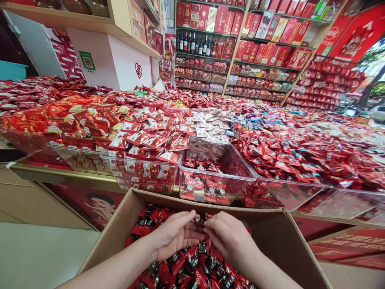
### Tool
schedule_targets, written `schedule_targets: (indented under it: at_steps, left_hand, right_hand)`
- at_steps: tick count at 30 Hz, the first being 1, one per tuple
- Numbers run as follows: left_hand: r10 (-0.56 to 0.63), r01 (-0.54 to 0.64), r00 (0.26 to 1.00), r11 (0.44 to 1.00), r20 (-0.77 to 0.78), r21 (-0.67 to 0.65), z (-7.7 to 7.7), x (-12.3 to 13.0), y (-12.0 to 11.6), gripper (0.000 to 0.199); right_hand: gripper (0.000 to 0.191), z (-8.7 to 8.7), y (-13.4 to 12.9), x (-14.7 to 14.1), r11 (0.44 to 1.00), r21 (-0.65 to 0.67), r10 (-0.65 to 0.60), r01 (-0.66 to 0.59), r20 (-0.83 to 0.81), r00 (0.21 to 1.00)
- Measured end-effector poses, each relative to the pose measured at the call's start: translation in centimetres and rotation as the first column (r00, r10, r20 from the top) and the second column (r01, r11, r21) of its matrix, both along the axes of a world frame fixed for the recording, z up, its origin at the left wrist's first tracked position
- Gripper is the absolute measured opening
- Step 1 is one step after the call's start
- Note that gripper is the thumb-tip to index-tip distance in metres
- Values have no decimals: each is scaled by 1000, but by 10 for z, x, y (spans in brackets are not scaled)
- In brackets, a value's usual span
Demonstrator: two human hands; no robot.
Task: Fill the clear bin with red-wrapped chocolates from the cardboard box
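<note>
Both my hands are inside a cardboard box (297, 241) filled with red-and-black wrapped candies (192, 259). My left hand (173, 237) has its palm turned inward and its fingers stretched out over the candies. Facing it, my right hand (231, 233) is seen from the back, its fingers bent and pressed together near the left fingertips. Something dark shows between the two hands, too small to make out. Directly beyond the box stands a clear plastic bin (243, 170), with a low layer of similar red candies (207, 190) at its bottom.
Heaped bins of red-and-white packets (153, 140) and red candies (270, 156) flank the low bin. White packets (210, 124) lie behind it. A gold-edged counter (72, 176) carries the bins. Shelves with boxes and wine bottles (195, 44) stand at the back.
</note>
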State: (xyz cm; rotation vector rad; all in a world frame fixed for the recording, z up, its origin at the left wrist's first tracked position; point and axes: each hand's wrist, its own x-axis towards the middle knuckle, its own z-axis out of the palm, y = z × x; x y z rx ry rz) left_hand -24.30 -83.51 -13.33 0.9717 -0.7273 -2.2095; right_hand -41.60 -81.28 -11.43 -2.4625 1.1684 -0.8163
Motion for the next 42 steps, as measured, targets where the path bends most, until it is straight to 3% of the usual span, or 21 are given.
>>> schedule_targets:
  at_steps: [3, 7, 9, 13, 15, 18, 20, 23, 26, 29, 32, 36, 39, 42]
  left_hand:
    - [32, -32, 999, 999, -38, -7, -1, 0, -1, 23]
    - [59, -64, 998, 987, -38, -150, 1, 0, -2, 29]
    - [59, -66, 997, 979, -43, -194, 3, 0, 0, 31]
    - [61, -71, 996, 981, -64, -178, 8, 0, 2, 34]
    - [73, -81, 996, 982, -54, -168, 9, 0, 2, 28]
    - [104, -103, 995, 981, -4, -163, 9, 1, -1, 20]
    - [113, -107, 993, 981, 28, -159, 8, 1, -3, 19]
    - [95, -87, 994, 985, 46, -150, 5, 2, -3, 20]
    - [82, -71, 994, 989, 72, -132, 4, 4, -1, 19]
    - [-55, 59, 998, 994, 41, -92, 9, 5, 2, 22]
    - [-174, 173, 985, 981, -10, -91, 16, 5, 6, 20]
    - [-11, 14, 999, 994, 33, -104, 18, 0, 8, 16]
    - [48, -31, 992, 990, 119, -136, 12, -5, 10, 20]
    - [42, 6, 973, 978, 225, -211, 9, -8, 11, 25]
  right_hand:
    - [13, 4, 4, 3, 998, -8, 62, -63, -72, 995]
    - [16, 6, 4, 6, 991, 136, -21, 8, 98, 995]
    - [20, 3, 1, 6, 963, 266, -97, 39, 208, 973]
    - [24, -9, -4, 4, 856, 516, -270, 32, 395, 878]
    - [27, -13, -6, 3, 837, 547, -305, 6, 458, 835]
    - [22, -12, -6, 0, 834, 551, -275, -30, 462, 844]
    - [22, -6, -4, -2, 894, 449, -197, 6, 381, 903]
    - [31, 8, 0, -5, 991, 117, 52, -62, 86, 995]
    - [19, 18, 3, -5, 971, -139, 167, -195, -192, 967]
    - [13, 22, 4, -5, 921, -310, 162, -235, -245, 956]
    - [14, 23, 6, -7, 896, -402, 99, -189, -234, 967]
    - [19, 16, 10, -5, 915, -403, -91, 16, -168, 982]
    - [29, 2, 10, 1, 943, -333, -83, 24, -164, 983]
    - [21, -10, 10, 7, 934, -356, -110, 38, -184, 977]
